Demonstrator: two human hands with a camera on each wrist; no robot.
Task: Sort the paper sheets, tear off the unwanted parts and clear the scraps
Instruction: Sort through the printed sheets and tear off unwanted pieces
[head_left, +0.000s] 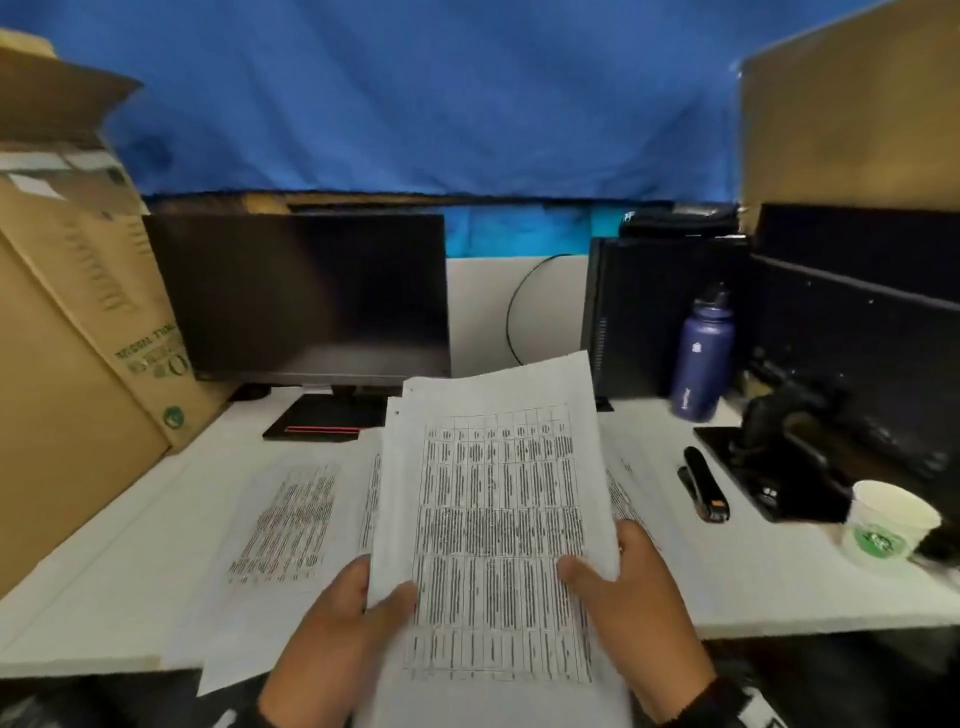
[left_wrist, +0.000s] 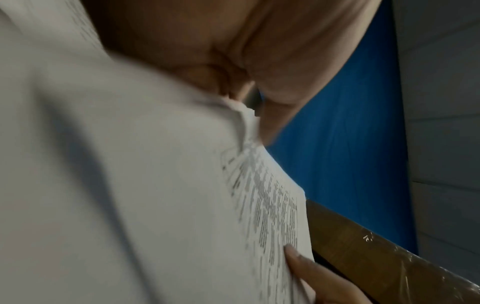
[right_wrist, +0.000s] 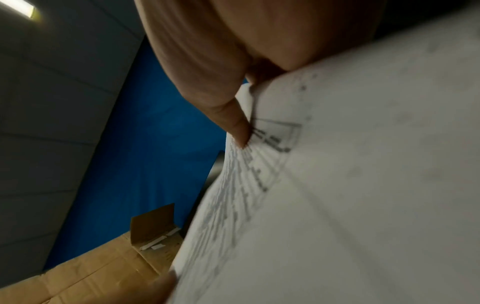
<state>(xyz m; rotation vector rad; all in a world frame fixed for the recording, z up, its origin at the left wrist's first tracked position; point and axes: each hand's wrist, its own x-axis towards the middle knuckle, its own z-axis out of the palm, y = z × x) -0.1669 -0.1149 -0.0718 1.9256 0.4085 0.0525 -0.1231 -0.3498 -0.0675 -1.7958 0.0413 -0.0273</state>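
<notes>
Sheaf of printed sheets (head_left: 498, 514) pinched at its lower edges by left hand (head_left: 343, 623) and right hand (head_left: 628, 597), thumbs on top, above the tabletop (head_left: 753, 571); best fanned gently, keeping page edges aligned.

White counter (head_left: 727, 582) carrying printed sheets (head_left: 283, 519) flat at near left, monitor (head_left: 306, 296) and cardboard box (head_left: 78, 364) at far left, blue bottle (head_left: 702, 358), black stapler (head_left: 704, 483) and paper cup (head_left: 891, 519) at right.
</notes>
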